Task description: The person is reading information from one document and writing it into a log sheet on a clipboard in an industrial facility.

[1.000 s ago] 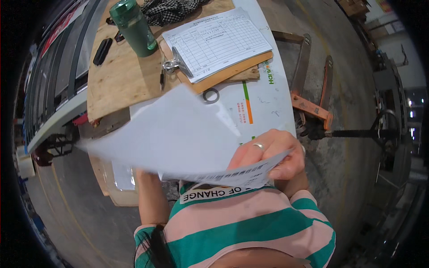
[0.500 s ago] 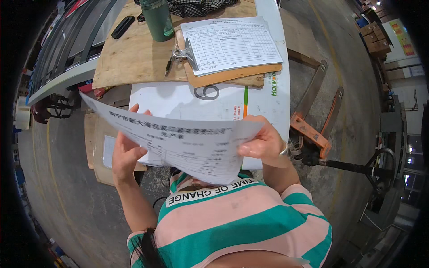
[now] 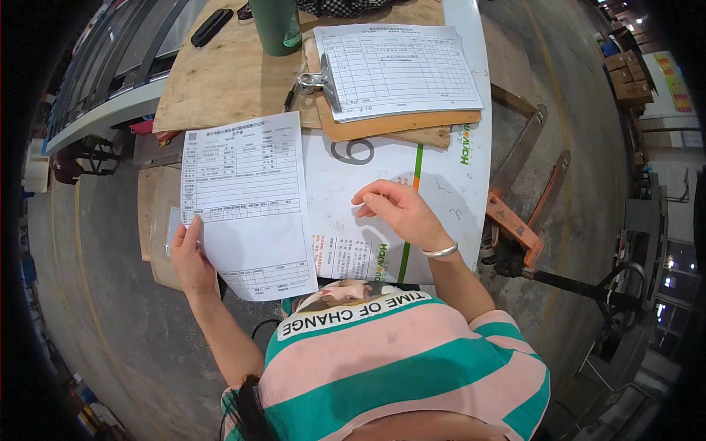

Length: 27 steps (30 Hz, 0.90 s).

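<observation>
A printed paper form (image 3: 250,246) lies face up at the left of the white printed board (image 3: 342,187). My left hand (image 3: 193,261) grips its left edge, thumb on top and the other fingers hidden underneath. Over the middle of the board is my right hand (image 3: 409,218), empty, with loosely bent fingers pointing left and a silver bangle at the wrist. Beyond it rests a brown clipboard (image 3: 368,131), its metal clip (image 3: 321,82) at the left side of a stack of forms (image 3: 401,73).
A black pen (image 3: 291,97) lies beside the clip on the plywood sheet (image 3: 228,81). Farther back are a green bottle (image 3: 276,28) and a black case (image 3: 212,28). An orange pallet jack (image 3: 516,231) stands on the floor to the right, a grey metal frame (image 3: 110,114) to the left.
The form, held up in both hands before, has come down flatter and to the left. My right hand has let go of it and moved slightly left.
</observation>
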Each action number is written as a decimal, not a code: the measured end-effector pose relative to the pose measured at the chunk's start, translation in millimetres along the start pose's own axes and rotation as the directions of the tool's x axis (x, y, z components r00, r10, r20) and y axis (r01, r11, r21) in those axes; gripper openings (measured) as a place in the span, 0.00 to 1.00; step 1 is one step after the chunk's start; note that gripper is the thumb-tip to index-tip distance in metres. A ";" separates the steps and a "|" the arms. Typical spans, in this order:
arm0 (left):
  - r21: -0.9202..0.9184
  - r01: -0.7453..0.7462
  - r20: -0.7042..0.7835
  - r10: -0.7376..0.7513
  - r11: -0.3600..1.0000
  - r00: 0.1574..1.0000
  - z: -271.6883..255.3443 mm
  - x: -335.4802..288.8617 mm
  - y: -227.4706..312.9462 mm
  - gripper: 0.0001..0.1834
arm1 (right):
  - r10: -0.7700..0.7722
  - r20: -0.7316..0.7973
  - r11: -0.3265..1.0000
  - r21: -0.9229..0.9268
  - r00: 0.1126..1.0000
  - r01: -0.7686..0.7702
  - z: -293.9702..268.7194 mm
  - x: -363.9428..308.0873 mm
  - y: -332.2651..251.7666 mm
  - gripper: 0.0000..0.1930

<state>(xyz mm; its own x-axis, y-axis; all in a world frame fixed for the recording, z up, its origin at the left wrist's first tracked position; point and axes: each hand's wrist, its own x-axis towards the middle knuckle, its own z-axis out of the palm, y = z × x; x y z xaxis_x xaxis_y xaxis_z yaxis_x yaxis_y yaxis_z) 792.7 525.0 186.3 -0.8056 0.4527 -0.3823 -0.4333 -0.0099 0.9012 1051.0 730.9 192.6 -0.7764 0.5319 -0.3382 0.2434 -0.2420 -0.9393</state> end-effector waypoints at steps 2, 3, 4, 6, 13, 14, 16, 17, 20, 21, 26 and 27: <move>-0.003 0.004 -0.017 -0.004 1.000 1.000 6.9 -0.1 -4.0 0.11 | 0.022 -0.007 1.000 -0.002 1.000 -0.022 -2.1 0.9 -0.6 0.10; -0.005 0.003 -0.035 -0.003 1.000 0.999 10.0 -0.2 -5.0 0.11 | 0.039 -0.011 0.999 -0.002 0.999 -0.039 -3.4 2.2 -1.1 0.10; -0.004 0.003 -0.036 -0.003 1.000 0.999 10.8 0.9 -7.0 0.11 | 0.040 -0.011 0.999 -0.001 0.999 -0.040 -5.0 3.8 -1.5 0.10; 0.021 -0.005 -0.063 0.006 1.000 0.998 10.2 2.6 -12.9 0.10 | 0.036 -0.017 0.999 0.011 0.999 -0.036 -8.0 6.8 -1.9 0.10; 0.011 0.017 -0.071 -0.016 1.000 0.997 10.7 2.4 -15.7 0.11 | -0.074 -0.008 0.997 0.022 0.997 0.075 -11.5 6.1 -24.6 0.11; 0.035 0.011 -0.076 -0.008 0.999 0.997 7.6 3.0 -16.2 0.11 | -0.248 0.080 0.968 0.070 0.965 0.243 -14.1 2.9 -37.6 0.10; 0.049 0.007 -0.096 -0.002 0.999 0.995 4.8 2.7 -19.5 0.11 | -0.536 0.175 0.843 0.167 0.826 0.511 -17.2 -5.7 -70.8 0.10; 0.055 0.012 -0.083 -0.007 0.998 0.997 10.2 3.7 -17.4 0.11 | -0.604 0.125 0.784 0.271 0.787 0.558 -15.6 -20.0 -85.7 0.09; 0.087 -0.012 -0.107 0.021 0.996 0.994 3.8 6.7 -26.7 0.11 | -0.745 0.344 0.666 0.419 0.571 0.617 -25.8 -33.5 -140.6 0.05; 0.106 -0.036 -0.107 0.048 0.994 0.993 1.7 8.2 -28.3 0.11 | -0.841 0.315 0.541 0.494 0.440 0.681 -24.4 -28.5 -148.8 0.11; 0.108 -0.043 -0.125 0.057 0.993 0.991 17.0 7.9 -24.6 0.11 | -0.842 0.400 0.532 0.510 0.362 0.676 -24.1 -29.1 -184.7 0.13; 0.110 -0.034 -0.145 0.050 0.993 0.988 15.9 6.8 -24.5 0.11 | -0.812 0.444 0.575 0.498 0.379 0.649 -24.1 -28.4 -189.7 0.11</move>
<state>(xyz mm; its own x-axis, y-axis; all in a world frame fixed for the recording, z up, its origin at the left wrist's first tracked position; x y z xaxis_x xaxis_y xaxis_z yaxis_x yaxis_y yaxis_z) 804.2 542.5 164.9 -0.8762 0.3175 -0.3626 -0.3586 0.0731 0.9306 1040.9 781.2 378.9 -0.7498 0.0377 0.6606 -0.6536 -0.1979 -0.7305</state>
